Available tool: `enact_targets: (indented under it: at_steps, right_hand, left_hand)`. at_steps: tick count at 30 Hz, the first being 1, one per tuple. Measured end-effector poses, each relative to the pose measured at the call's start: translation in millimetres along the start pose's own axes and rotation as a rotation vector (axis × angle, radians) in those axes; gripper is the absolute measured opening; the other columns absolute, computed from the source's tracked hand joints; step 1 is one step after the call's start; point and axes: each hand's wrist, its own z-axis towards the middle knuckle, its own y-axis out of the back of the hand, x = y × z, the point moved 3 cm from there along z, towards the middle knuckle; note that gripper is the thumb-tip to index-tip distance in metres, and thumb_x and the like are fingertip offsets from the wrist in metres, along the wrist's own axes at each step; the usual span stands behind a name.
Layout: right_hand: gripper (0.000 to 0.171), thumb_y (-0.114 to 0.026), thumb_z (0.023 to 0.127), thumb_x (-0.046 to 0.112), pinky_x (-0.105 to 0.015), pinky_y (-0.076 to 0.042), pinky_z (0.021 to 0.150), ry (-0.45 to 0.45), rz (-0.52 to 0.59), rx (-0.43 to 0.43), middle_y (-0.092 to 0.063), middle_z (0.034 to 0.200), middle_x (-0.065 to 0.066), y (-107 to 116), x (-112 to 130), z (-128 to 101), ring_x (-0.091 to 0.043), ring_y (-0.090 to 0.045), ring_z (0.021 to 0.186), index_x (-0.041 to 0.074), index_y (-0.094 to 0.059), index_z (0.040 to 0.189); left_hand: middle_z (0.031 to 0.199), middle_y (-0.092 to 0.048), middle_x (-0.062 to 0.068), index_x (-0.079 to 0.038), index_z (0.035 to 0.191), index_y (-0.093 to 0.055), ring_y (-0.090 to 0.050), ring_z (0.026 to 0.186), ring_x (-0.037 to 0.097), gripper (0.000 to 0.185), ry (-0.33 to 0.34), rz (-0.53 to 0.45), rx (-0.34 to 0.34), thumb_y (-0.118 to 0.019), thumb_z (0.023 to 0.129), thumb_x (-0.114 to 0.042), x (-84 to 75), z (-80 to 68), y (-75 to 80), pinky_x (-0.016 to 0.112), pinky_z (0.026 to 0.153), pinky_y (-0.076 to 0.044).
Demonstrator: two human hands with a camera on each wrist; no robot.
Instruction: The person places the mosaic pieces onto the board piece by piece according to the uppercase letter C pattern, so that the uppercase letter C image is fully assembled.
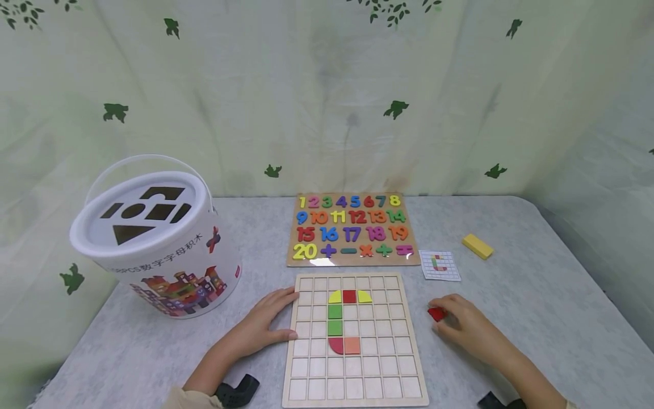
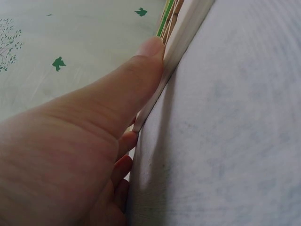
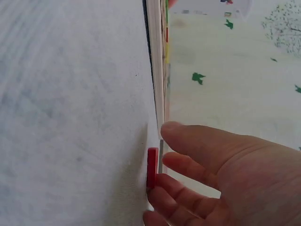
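Observation:
A wooden grid board [image 1: 306,392] lies flat near the table's front edge. Coloured tiles sit in its cells: a red square [image 1: 349,296] between two yellow quarter rounds, two green squares [image 1: 335,319] below, then a red quarter round and an orange square [image 1: 352,345]. My left hand [image 1: 276,321] rests on the table against the board's left edge [image 2: 181,40], thumb and fingers straight. My right hand [image 1: 462,325] lies to the right of the board. Its fingertips [image 3: 162,183] touch a small red block [image 1: 436,313] lying on the table [image 3: 152,167]; the thumb stays clear of it.
A white shape-sorter bucket [image 1: 158,238] stands at the left. Behind the grid board are a number puzzle board [image 1: 352,230], a small pattern card [image 1: 439,264] and a yellow block [image 1: 477,246]. A leaf-print curtain [image 1: 327,96] closes the back and sides.

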Motion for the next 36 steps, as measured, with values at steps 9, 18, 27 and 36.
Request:
enact_targets:
  at_steps: [9, 18, 27, 36]
  right_hand:
    - [0.045, -0.071, 0.076, 0.010, -0.021, -0.044, 0.060, -0.050, 0.074, 0.109, -0.049, 0.093, 0.002, -1.7, 2.2, 1.0, -0.010, -0.047, 0.074, 0.006, -0.055, 0.118]
    - [0.035, -0.069, 0.078, 0.014, -0.021, -0.042, 0.056, -0.021, 0.037, 0.121, -0.048, 0.083, 0.006, -3.9, 1.8, 8.4, -0.010, -0.045, 0.069, 0.011, -0.060, 0.112]
    - [0.027, -0.070, 0.078, 0.012, -0.022, -0.043, 0.057, -0.088, 0.012, 0.079, -0.050, 0.084, 0.003, -5.2, 7.2, 12.9, -0.011, -0.046, 0.071, 0.010, -0.060, 0.102]
    - [0.037, -0.069, 0.078, 0.010, -0.020, -0.047, 0.059, 0.059, 0.118, 0.053, -0.055, 0.093, 0.003, -3.8, 41.8, 9.1, -0.009, -0.049, 0.073, 0.004, -0.059, 0.113]
  left_hand:
    - [0.144, -0.027, 0.007, -0.013, 0.139, -0.035, -0.019, 0.131, 0.032, 0.081, -0.015, 0.006, -0.007, -0.063, 0.075, -0.052, 0.2, 0.0, 0.2, 0.056, 0.100, -0.018]
    - [0.144, -0.027, 0.006, -0.014, 0.139, -0.035, -0.018, 0.131, 0.031, 0.080, -0.011, 0.001, -0.005, -0.063, 0.075, -0.052, 1.5, 0.2, -0.5, 0.056, 0.101, -0.017]
    - [0.144, -0.026, 0.004, -0.016, 0.139, -0.035, -0.018, 0.132, 0.028, 0.080, 0.009, 0.001, -0.003, -0.065, 0.074, -0.052, 1.4, 1.0, -0.8, 0.054, 0.101, -0.018]
    - [0.144, -0.027, 0.006, -0.015, 0.139, -0.035, -0.018, 0.131, 0.030, 0.079, 0.000, 0.015, -0.006, -0.063, 0.075, -0.053, 1.4, 0.9, -0.4, 0.055, 0.101, -0.018]
